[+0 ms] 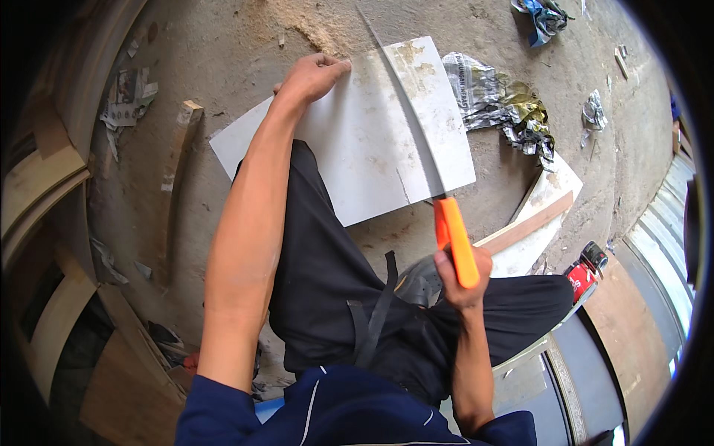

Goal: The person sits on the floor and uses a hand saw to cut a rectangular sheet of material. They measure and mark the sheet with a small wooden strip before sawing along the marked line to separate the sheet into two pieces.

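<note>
Lying beside white board [353, 141]: newspaper [480, 89], probably.

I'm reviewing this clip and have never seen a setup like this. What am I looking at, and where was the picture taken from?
There is no robot here: these are a person's bare hands. The single wide, rounded picture comes from a head-worn camera looking down, so its left is the person's left. The right hand has its grip closed around the orange handle of a handsaw, whose blade stretches across a white board. The left hand is at the board's far edge. On the dusty floor lie sawdust, crumpled newspaper and a wooden batten.
</note>
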A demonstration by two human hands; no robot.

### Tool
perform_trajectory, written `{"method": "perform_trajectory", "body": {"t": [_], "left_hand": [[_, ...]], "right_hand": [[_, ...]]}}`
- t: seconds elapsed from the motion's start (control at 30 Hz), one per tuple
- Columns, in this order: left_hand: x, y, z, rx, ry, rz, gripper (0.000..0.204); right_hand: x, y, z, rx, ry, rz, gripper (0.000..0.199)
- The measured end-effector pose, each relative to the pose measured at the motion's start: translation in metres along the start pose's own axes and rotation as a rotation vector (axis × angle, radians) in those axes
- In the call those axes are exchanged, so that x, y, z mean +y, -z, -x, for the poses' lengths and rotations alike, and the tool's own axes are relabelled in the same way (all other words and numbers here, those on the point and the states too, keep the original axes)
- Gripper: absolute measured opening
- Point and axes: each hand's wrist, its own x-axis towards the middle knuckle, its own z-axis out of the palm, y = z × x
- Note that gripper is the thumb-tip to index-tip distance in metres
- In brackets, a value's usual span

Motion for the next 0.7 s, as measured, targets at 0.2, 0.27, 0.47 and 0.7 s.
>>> {"method": "perform_trajectory", "body": {"t": [0.2, 0.27, 0.47, 0.7], "left_hand": [[-0.003, -0.008, -0.002, 0.033, -0.049, -0.023, 0.047], [-0.006, -0.009, -0.002, 0.044, -0.058, -0.026, 0.047], [-0.026, -0.011, -0.027, 0.099, -0.082, -0.037, 0.054], [-0.043, -0.012, -0.049, 0.105, -0.069, -0.111, 0.057]], "right_hand": [[-0.010, -0.024, -0.017, -0.027, -0.031, -0.061, 0.011], [-0.007, -0.027, -0.015, -0.039, -0.035, -0.068, 0.010], [-0.004, -0.040, -0.015, -0.011, -0.027, -0.126, 0.012], [-0.006, -0.034, -0.014, -0.036, -0.003, -0.156, 0.010]]}}
